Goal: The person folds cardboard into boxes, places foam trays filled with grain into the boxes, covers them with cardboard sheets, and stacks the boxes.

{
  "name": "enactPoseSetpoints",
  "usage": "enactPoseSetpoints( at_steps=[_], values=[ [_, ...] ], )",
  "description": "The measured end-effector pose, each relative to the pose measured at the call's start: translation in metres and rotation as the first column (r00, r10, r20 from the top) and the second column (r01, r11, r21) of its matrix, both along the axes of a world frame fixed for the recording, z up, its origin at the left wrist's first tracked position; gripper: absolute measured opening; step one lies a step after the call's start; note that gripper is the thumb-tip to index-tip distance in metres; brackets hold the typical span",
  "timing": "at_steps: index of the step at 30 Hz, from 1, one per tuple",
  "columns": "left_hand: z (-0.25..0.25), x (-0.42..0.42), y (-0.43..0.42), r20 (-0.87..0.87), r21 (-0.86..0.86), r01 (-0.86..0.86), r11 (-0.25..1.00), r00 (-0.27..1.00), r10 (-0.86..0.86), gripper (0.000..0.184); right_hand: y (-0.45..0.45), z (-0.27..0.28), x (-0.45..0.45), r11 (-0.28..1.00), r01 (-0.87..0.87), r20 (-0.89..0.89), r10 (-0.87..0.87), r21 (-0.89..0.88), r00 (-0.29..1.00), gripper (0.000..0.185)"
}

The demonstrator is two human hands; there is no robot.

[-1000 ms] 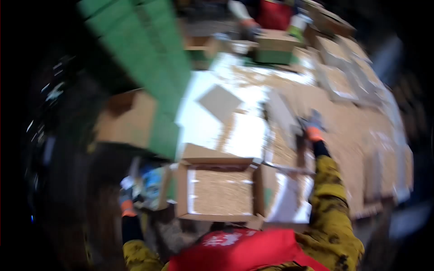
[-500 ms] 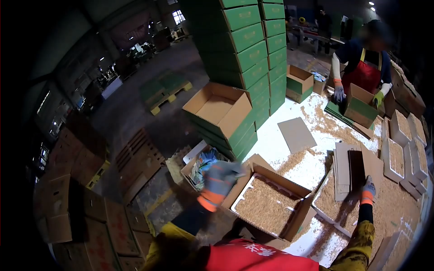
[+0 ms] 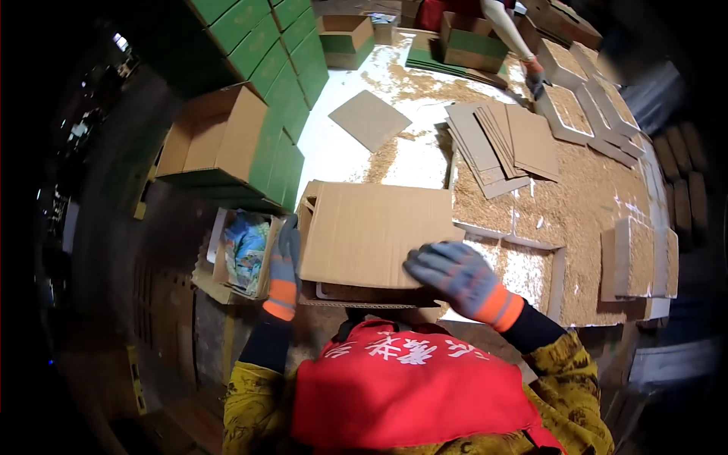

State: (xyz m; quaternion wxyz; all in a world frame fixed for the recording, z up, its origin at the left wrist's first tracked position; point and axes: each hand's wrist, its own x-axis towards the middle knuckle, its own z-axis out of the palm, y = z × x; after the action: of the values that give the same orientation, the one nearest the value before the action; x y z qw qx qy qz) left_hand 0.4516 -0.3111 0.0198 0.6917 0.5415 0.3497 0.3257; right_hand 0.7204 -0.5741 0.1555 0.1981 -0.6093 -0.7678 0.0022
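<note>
An open carton (image 3: 364, 305) stands at the table's near edge, with a flat brown cardboard sheet (image 3: 383, 235) lying over most of its top. A narrow strip of the carton's inside shows along the near side. My right hand (image 3: 455, 277), in a grey and orange glove, rests on the sheet's near right corner with its fingers stretched out. At the carton's left side, my left hand (image 3: 283, 265) is upright against the wall, fingers extended. More brown sheets (image 3: 504, 144) lie fanned out on the shavings beyond my right hand.
Green cartons (image 3: 258, 45) are stacked at the left, with an open carton (image 3: 216, 136) beside them. A box of blue packets (image 3: 246, 246) is by my left hand. Shavings-filled white trays (image 3: 565, 110) line the right. A co-worker's gloved hand (image 3: 535, 76) reaches toward them.
A cardboard sheet now covers the carton whose shavings showed before. My right hand has come from the sheet pile to it, my left hand to its left side. The co-worker's arm reaches toward the trays.
</note>
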Motion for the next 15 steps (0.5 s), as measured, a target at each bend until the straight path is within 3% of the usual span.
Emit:
enactPoseSetpoints(
  at_steps=[1, 2, 3, 5, 6, 8, 10, 11, 13, 15],
  values=[
    [0.021, 0.011, -0.015, -0.260, 0.452, 0.119, 0.884, 0.966, 0.003, 0.039, 0.007, -0.020, -0.006, 0.995, -0.020, 0.134, 0.034, -0.099, 0.990, 0.034],
    [0.012, 0.001, -0.006, 0.229, -0.253, 0.120, 0.960, 0.972, -0.061, 0.041, 0.012, -0.036, -0.010, 0.980, -0.031, 0.258, 0.082, -0.197, 0.963, 0.030],
    [0.018, 0.000, -0.004, 0.063, -0.024, 0.195, 0.981, 0.979, -0.193, 0.041, 0.020, -0.040, -0.012, 0.977, -0.039, 0.255, 0.093, -0.209, 0.962, 0.027],
    [0.022, -0.002, -0.001, -0.152, 0.168, 0.287, 0.943, 0.953, -0.263, 0.041, 0.034, -0.045, -0.013, 0.970, -0.063, 0.245, 0.122, -0.235, 0.962, 0.021],
    [0.023, -0.001, 0.000, -0.178, 0.146, 0.283, 0.948, 0.950, -0.256, 0.040, 0.035, -0.052, -0.020, 0.943, -0.096, 0.203, 0.168, -0.320, 0.965, 0.022],
    [0.011, -0.004, 0.010, -0.057, -0.080, 0.210, 0.974, 0.975, -0.214, 0.039, 0.038, -0.063, -0.033, 0.865, -0.171, 0.116, 0.253, -0.472, 0.960, 0.022],
    [0.011, -0.001, 0.013, 0.192, -0.500, 0.139, 0.855, 0.980, -0.047, 0.039, 0.040, -0.060, -0.036, 0.802, -0.184, -0.021, 0.210, -0.569, 0.977, 0.027],
    [0.010, -0.006, 0.002, -0.092, 0.071, 0.184, 0.980, 0.980, -0.177, 0.042, 0.038, -0.056, -0.033, 0.797, -0.177, -0.053, 0.180, -0.577, 0.982, 0.030],
    [0.015, -0.002, -0.009, -0.213, 0.135, 0.198, 0.971, 0.963, -0.167, 0.043, 0.042, -0.052, -0.029, 0.725, -0.130, -0.049, 0.131, -0.677, 0.990, 0.040],
    [0.024, 0.004, -0.013, -0.352, 0.204, 0.232, 0.951, 0.924, -0.150, 0.044, 0.054, -0.043, -0.037, 0.844, -0.113, -0.072, 0.088, -0.524, 0.993, 0.045]
  ],
)
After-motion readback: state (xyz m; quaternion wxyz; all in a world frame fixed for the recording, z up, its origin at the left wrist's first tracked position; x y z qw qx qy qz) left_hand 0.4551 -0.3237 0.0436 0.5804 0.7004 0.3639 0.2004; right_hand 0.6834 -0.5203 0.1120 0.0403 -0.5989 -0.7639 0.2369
